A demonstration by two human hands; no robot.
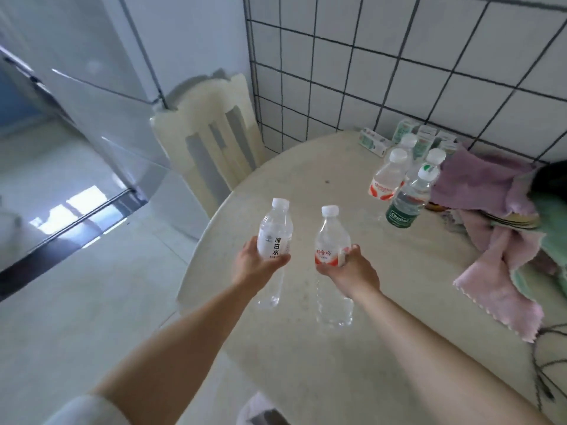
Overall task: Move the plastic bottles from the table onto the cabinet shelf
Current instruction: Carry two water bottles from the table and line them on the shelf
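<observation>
My left hand is wrapped around a clear bottle with a white label, my right hand around one with a red label, both held upright above the table, arms stretched forward. Four more bottles stand together at the far right by the pink cloths, well apart from my hands

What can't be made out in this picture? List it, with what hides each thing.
- Head view: the cabinet shelf is not in the frame.
- Small cartons by the tiled wall: print too small and blurred to read.
- Rear bottles in the cluster: labels hidden by the front bottles.
- Dark object: cut off by the right edge.
- Cable: its end leaves the frame.
</observation>
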